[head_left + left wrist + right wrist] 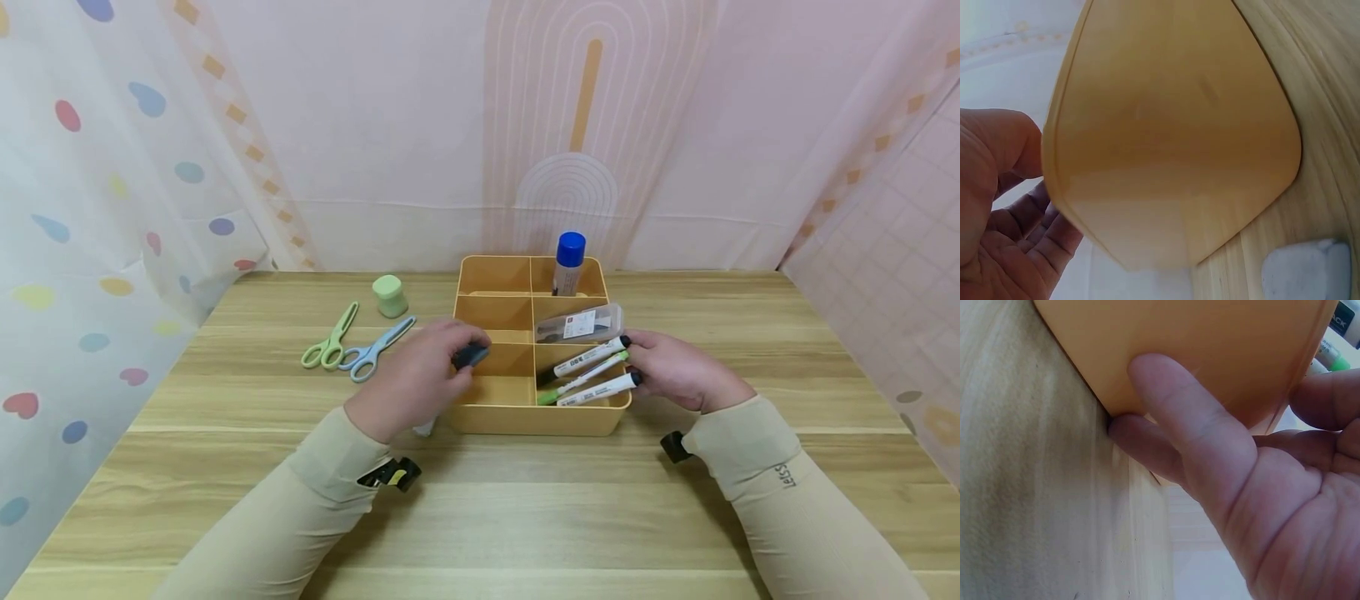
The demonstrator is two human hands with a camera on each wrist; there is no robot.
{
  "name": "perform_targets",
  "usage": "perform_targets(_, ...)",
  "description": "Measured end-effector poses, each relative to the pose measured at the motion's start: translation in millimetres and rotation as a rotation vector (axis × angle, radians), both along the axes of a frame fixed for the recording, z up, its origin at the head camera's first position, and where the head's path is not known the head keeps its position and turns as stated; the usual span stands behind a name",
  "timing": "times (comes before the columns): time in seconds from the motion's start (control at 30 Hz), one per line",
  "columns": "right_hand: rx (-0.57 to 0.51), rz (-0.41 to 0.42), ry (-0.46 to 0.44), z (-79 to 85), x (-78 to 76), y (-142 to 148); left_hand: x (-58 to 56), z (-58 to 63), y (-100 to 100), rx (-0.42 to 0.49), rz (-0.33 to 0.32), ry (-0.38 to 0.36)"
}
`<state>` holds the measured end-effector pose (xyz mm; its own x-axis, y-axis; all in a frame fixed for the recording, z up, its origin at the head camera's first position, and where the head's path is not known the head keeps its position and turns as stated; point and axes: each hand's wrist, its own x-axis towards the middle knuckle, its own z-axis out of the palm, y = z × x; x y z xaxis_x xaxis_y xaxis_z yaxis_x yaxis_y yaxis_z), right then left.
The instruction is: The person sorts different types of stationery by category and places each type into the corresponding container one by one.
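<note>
At the left rim of the yellow plastic six-section organizer (pixel 536 421): a small dark object (pixel 470 356) is pinched by the left hand (pixel 420 367) over the near-left compartment; the pinch is narrow, seemingly to suit so small a thing, whose kind cannot be told.
Right wall, 3 o'clock (12 being away from the person): its outside is touched by the right hand (pixel 678 367), fingers loosely extended, nothing lifted; the organizer is presumably being steadied.
Pens, 4 o'clock: two white markers with black ends (pixel 588 361) and a slim white-and-green pen (pixel 592 375) are tilted onto the right rim, apparently too long to lie flat.
Case, 2 o'clock: a clear plastic oblong case (pixel 579 323) is slanted, likely for the same reason.
Tube, 1 o'clock: a blue-capped cylindrical tube (pixel 570 262) is stood upright, probably kept so by the compartment walls.
Wood-grain tabletop (pixel 525 517): green scissors (pixel 330 343) and pale-blue scissors (pixel 375 350) are laid flat at 9, a pale-green waisted block (pixel 390 296) is set at 10, a grey-white rounded block (pixel 1300 272) at 8.
</note>
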<state>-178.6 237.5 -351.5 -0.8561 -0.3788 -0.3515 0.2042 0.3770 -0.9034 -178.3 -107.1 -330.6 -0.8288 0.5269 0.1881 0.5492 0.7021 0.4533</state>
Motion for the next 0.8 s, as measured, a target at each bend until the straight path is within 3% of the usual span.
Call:
perform_targets(0.4, -0.006, 0.006, 0.013, -1.7, -0.3, 0.8, -2.0, -4.5, 18.3, -0.124, -0.067, -0.047)
perform_targets(0.8, 0.01, -0.007, 0.002, -2.0, -1.4, 1.1, -4.7, -4.5, 26.8, -0.173, -0.099, -0.092)
